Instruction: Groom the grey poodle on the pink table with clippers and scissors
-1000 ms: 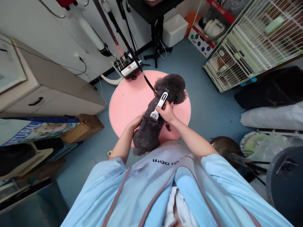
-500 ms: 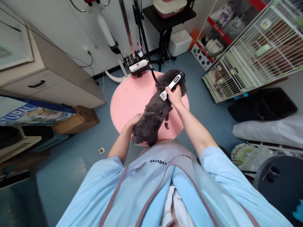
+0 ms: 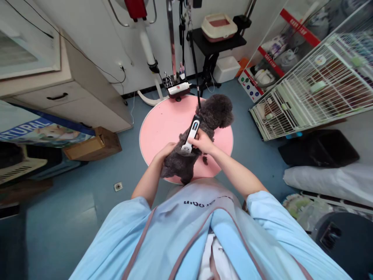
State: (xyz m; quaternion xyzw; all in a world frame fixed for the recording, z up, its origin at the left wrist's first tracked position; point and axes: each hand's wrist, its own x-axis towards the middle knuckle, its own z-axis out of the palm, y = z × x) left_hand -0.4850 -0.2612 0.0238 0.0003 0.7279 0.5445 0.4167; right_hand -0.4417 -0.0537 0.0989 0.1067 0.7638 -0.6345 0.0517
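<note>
A dark grey curly-haired dog (image 3: 177,162) stands on a round pink table (image 3: 155,126), its head toward the far right side. My right hand (image 3: 202,141) is closed around a black and white hair clipper (image 3: 192,131), whose white blade end rests on the dog's back toward the rump. My left hand (image 3: 167,151) holds the dog's left flank near the hindquarters; its fingertips are partly hidden by the fur. A black strap (image 3: 194,66) runs from above down to the dog's neck. A tuft of cut hair (image 3: 205,160) lies on the table to the dog's right.
At the table's far edge, a holder carries a white bottle (image 3: 178,88) and several scissors. A wire cage (image 3: 309,81) stands on the right, a drawer cabinet (image 3: 55,97) and cardboard box (image 3: 92,144) on the left. Behind, a litter tray (image 3: 219,28) sits on a black stand.
My right hand has moved the clipper from the dog's shoulders back toward its rump. The dog's head has turned to the right and shows more fully. My view has tilted up slightly.
</note>
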